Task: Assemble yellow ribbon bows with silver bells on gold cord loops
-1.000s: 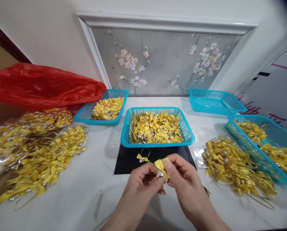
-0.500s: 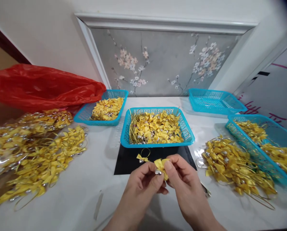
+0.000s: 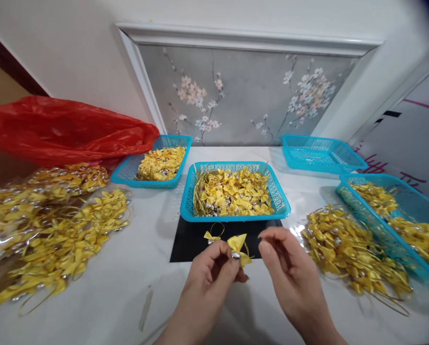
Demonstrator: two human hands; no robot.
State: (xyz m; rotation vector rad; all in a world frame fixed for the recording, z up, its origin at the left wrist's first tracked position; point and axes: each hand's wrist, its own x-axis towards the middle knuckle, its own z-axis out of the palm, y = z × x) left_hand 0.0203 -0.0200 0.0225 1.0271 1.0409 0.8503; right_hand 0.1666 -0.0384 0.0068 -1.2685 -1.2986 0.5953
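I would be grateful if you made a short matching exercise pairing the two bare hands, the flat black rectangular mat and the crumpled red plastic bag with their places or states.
Column one
1. Left bare hand
2. Right bare hand
3. Flat black rectangular mat
4. Crumpled red plastic bag

Column two
A. Lying along the near side of the central blue latticed plastic basket
B. Pinching a yellow ribbon bow with a shiny silver bead
C. Reaching the picture's left edge
D. Open, apart from that bow

Pairs: 1-B, 2-D, 3-A, 4-C

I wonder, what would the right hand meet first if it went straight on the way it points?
Probably the near rim of the middle blue basket, or, with depth unclear, the held yellow bow beside that line.
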